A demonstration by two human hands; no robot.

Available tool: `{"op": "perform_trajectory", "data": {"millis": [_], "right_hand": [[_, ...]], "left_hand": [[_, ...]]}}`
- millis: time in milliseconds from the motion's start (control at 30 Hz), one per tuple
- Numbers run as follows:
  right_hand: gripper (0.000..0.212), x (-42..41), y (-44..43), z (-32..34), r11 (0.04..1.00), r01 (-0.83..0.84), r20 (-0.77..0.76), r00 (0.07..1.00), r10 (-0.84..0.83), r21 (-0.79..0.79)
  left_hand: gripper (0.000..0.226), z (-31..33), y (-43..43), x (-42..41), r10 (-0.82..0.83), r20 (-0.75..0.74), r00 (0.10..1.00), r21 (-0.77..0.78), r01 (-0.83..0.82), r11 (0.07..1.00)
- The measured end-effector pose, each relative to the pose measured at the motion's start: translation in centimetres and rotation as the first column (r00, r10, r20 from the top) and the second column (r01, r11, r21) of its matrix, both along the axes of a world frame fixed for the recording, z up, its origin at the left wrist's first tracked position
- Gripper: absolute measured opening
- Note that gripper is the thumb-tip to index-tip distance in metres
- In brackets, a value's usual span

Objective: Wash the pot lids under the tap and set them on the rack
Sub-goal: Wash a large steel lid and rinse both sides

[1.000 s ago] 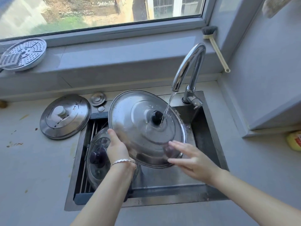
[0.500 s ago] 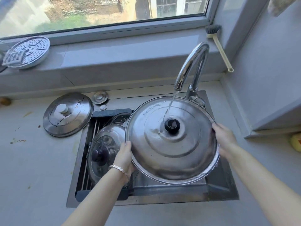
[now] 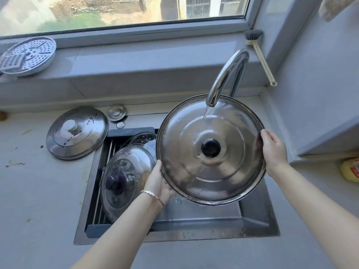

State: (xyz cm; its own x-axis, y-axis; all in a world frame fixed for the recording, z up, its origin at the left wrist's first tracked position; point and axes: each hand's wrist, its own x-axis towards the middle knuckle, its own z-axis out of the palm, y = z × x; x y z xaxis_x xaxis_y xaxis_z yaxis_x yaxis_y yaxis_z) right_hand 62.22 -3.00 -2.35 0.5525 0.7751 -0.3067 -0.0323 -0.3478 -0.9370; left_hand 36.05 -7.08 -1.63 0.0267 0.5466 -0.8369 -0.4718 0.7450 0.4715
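I hold a large steel pot lid (image 3: 229, 171) with a black knob above the sink (image 3: 258, 222), tilted toward me. My left hand (image 3: 158, 183) grips its lower left rim and my right hand (image 3: 273, 150) grips its right rim. Water runs from the curved tap (image 3: 227, 76) onto the lid's upper part. Left of it, a glass lid (image 3: 124, 177) with a dark knob leans on the rack (image 3: 108, 152) set in the sink's left side, with another lid behind it. A dirty steel lid (image 3: 77, 133) with a white knob lies on the counter.
A small metal sink plug (image 3: 117, 113) lies by the sink's back edge. A perforated steamer plate (image 3: 27, 55) rests on the windowsill at left, and a dish brush (image 3: 260, 55) leans in the corner. A yellow bottle (image 3: 349, 169) lies at far right on the counter.
The big lid has moved right and up under the tap and turned more face-on to me. My right hand went from its front face to its right rim.
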Motion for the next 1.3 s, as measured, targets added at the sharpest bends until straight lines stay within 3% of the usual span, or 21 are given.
{"op": "perform_trajectory", "data": {"millis": [133, 200, 333, 400, 467, 533, 567, 633, 667, 733, 800, 833, 900, 1000, 1067, 1167, 1300], "right_hand": [[0.028, -0.5, -0.8, -2.3, 0.998, 0.031, -0.048, 0.998, -0.034, -0.053], [0.027, -1.4, -1.2, -3.0, 0.997, -0.013, -0.032, 0.999, 0.011, -0.071], [0.022, -4.1, -2.2, -4.5, 0.955, -0.225, -0.065, 0.974, 0.216, -0.194], [0.022, -5.4, -2.8, -5.2, 0.869, -0.380, -0.200, 0.922, 0.330, -0.317], [0.021, -6.5, -3.2, -4.9, 0.716, -0.520, -0.236, 0.853, 0.466, -0.466], [0.032, -7.3, -3.2, -3.7, 0.611, -0.559, -0.093, 0.776, 0.624, -0.561], [0.041, -7.5, -3.1, -2.7, 0.609, -0.546, 0.027, 0.731, 0.681, -0.576], [0.050, -8.0, -3.0, 0.4, 0.657, -0.578, 0.220, 0.647, 0.730, -0.483], [0.052, -8.3, -3.2, 2.1, 0.640, -0.646, 0.240, 0.600, 0.763, -0.416], [0.057, -8.7, -3.9, 5.5, 0.482, -0.807, 0.178, 0.448, 0.876, -0.342], [0.068, -9.2, -4.9, 8.0, 0.272, -0.875, 0.113, 0.247, 0.962, -0.401], [0.072, -9.3, -5.3, 8.4, 0.221, -0.859, 0.163, 0.163, 0.973, -0.462], [0.059, -9.4, -5.9, 8.1, 0.290, -0.771, 0.390, 0.059, 0.919, -0.567], [0.040, -8.6, -5.6, 7.9, 0.496, -0.656, 0.597, 0.086, 0.798, -0.568], [0.041, -7.0, -4.7, 8.2, 0.587, -0.614, 0.625, 0.187, 0.758, -0.528], [0.030, -4.2, -3.0, 9.1, 0.690, -0.589, 0.623, 0.366, 0.691, -0.419], [0.016, -1.1, -1.3, 8.7, 0.752, -0.560, 0.514, 0.558, 0.652, -0.348]], "left_hand": [[0.049, 0.8, 1.2, -1.4, 0.006, -0.115, 0.993, 0.102, 0.006, 0.995], [0.047, 1.4, 2.1, -2.8, 0.055, -0.249, 0.967, 0.169, -0.013, 0.986], [0.032, 3.7, 3.2, -5.0, 0.088, -0.614, 0.784, 0.304, 0.133, 0.943], [0.033, 5.4, 3.4, -5.1, 0.116, -0.690, 0.714, 0.341, 0.180, 0.923], [0.036, 6.6, 3.2, -4.7, 0.092, -0.770, 0.631, 0.326, 0.266, 0.907], [0.034, 6.7, 2.9, -4.2, 0.022, -0.835, 0.549, 0.271, 0.377, 0.885], [0.030, 6.6, 2.7, -3.7, -0.030, -0.845, 0.534, 0.232, 0.416, 0.880], [0.025, 5.9, 2.4, -2.5, -0.118, -0.805, 0.581, 0.184, 0.434, 0.882], [0.023, 5.8, 2.3, -1.8, -0.158, -0.761, 0.629, 0.162, 0.420, 0.893], [0.018, 5.7, 2.1, -0.2, -0.188, -0.619, 0.762, 0.147, 0.348, 0.926], [0.017, 5.9, 2.1, 1.5, -0.188, -0.466, 0.865, 0.136, 0.280, 0.950], [0.016, 6.2, 2.2, 2.2, -0.181, -0.398, 0.899, 0.139, 0.255, 0.957], [0.013, 6.4, 2.2, 3.4, -0.169, -0.318, 0.933, 0.185, 0.236, 0.954], [0.020, 6.4, 2.3, 4.5, -0.201, -0.197, 0.960, 0.275, 0.251, 0.928], [0.026, 5.7, 2.1, 4.5, -0.249, -0.190, 0.950, 0.259, 0.293, 0.920], [0.022, 4.0, 1.0, 3.6, -0.312, -0.268, 0.911, 0.127, 0.355, 0.926], [0.019, 0.5, -1.0, 2.1, -0.439, -0.320, 0.840, -0.141, 0.416, 0.899]]}}
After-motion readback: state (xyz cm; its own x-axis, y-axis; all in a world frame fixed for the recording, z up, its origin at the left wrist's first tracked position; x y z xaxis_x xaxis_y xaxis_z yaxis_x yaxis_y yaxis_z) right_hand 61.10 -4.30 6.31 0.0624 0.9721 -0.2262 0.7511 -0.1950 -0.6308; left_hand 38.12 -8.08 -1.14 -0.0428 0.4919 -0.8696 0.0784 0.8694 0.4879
